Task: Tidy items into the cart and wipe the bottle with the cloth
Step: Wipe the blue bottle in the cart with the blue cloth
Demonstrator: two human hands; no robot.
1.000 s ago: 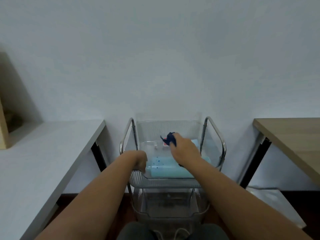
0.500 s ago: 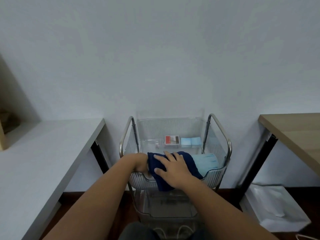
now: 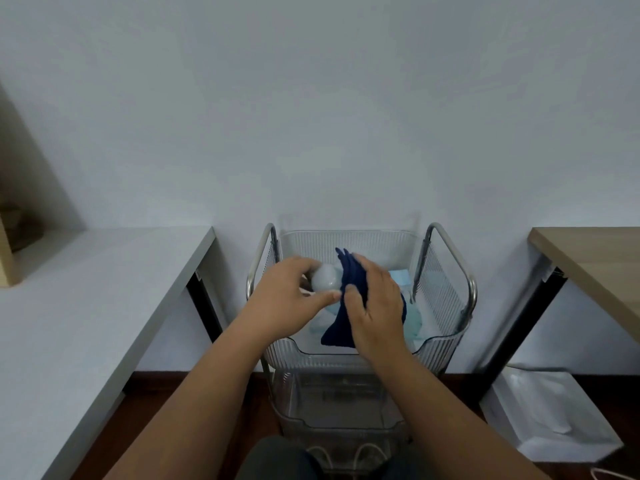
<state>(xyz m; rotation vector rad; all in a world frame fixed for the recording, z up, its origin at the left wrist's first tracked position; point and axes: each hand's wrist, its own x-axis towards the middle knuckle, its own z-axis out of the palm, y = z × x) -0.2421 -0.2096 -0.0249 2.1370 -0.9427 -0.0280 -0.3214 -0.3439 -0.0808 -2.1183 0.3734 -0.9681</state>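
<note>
Bottle [image 3: 325,280] now sits up in the left hand [image 3: 287,299], lifted above the top basket of the cart [image 3: 446,344], where half a second ago that hand was low at the near-left rim and no bottle showed. Its pale, rounded end faces the camera, with the thumb curled under it and the fingers round its far side. The dark blue cloth [image 3: 346,306], which was spread flat under the right hand [image 3: 375,306] at the near rim, is now bunched and pressed against the bottle's right side, the thumb pinching it and the fingers laid over it, a tail hanging down toward the basket. By my reading the wiping has begun rather than the fetching (how much of the bottle is covered I cannot tell). Light blue items [image 3: 414,322] lie in the basket beneath, so tidying seems largely done. Both hands meet over the basket's middle, between the white bench [image 3: 86,306] on the left and the wooden bench [image 3: 595,261] on the right.
</note>
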